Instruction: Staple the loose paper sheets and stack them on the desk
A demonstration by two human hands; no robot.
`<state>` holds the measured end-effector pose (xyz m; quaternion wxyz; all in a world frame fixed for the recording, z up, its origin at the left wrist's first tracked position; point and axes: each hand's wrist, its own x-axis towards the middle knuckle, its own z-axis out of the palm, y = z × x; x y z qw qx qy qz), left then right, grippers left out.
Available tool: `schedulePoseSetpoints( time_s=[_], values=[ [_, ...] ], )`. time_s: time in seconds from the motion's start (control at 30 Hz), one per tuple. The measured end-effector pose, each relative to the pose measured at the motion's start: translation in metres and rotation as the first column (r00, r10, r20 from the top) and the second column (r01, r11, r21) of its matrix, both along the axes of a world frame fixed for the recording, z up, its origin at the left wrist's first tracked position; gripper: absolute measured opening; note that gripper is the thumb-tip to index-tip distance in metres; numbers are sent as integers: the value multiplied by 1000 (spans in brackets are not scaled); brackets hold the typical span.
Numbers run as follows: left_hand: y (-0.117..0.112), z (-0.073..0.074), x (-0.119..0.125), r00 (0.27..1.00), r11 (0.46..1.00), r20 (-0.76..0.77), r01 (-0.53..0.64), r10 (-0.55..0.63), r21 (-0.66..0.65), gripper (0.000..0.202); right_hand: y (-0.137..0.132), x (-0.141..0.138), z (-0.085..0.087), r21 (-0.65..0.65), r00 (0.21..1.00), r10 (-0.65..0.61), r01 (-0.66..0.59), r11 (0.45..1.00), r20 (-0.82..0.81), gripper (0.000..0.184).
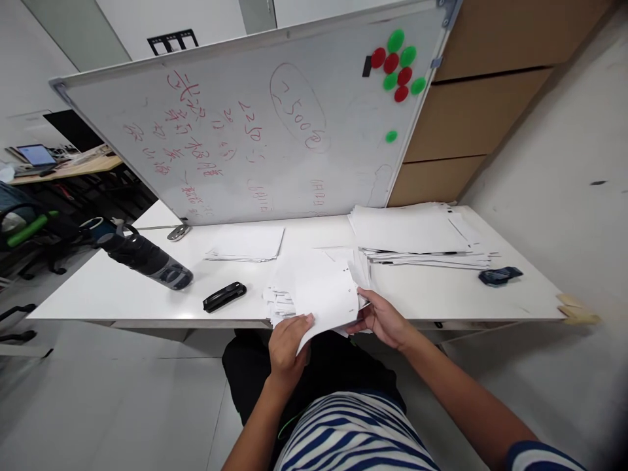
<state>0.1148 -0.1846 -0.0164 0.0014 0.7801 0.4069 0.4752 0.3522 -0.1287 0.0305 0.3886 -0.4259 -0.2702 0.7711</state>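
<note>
Between my two hands, over the desk's front edge, are white paper sheets (330, 297). My left hand (288, 347) is closed on their near left corner, where the paper bends upward. On the right side, my right hand (381, 319) grips the edge, thumb on top and fingers beneath. More loose paper (279, 302) lies under and beside the held sheets, some of it hidden by them. Left of my hands a black stapler (224, 297) rests on the desk. Behind them lies a thin paper stack (248, 242), and a larger paper stack (407, 229) is at the back right.
A dark water bottle (147, 258) stands at the desk's left, near a small grey object (178, 232). A dark blue item (500, 276) lies at the right. Behind the white desk (441, 297) leans a whiteboard (220, 98) with red writing and round magnets; cardboard boxes (456, 124) stand beside it.
</note>
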Motion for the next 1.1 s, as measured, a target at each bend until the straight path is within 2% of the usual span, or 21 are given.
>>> schedulePoseSetpoints(
  time_s=[0.13,0.3,0.4,0.5,0.67,0.77,0.87,0.93,1.0,1.1],
  values=[
    [-5,-2,-2,992,993,101,-67,78,-100,43,-2,6,2,42,999,50,-49,998,-15,31],
    [-11,0,2,955,962,222,-144,197,-232,32,-4,7,4,116,987,105,-119,986,121,29],
    [-13,1,3,924,943,270,-197,270,-267,31,-5,4,3,127,979,101,-125,984,177,31],
    [-13,4,3,924,940,266,-201,275,-274,33,-6,3,2,144,971,77,-111,983,225,32],
    [-12,11,5,969,966,181,-129,171,-223,38,-7,2,1,194,962,40,-95,976,271,33],
    [-11,15,8,994,985,38,-94,101,-146,46,-6,3,1,207,950,18,-87,974,313,32],
    [-9,19,11,980,989,-134,-149,146,-15,53,-6,3,3,212,944,-2,-71,975,329,30],
    [-6,22,14,963,981,-190,-193,194,22,53,-7,4,3,201,944,3,-73,977,329,31],
    [-3,24,16,955,985,-246,-174,165,-13,52,-7,5,3,189,944,9,-76,979,330,34],
    [1,27,19,928,988,-370,-97,47,-118,52,-8,6,2,188,942,0,-67,980,336,40]
  ],
)
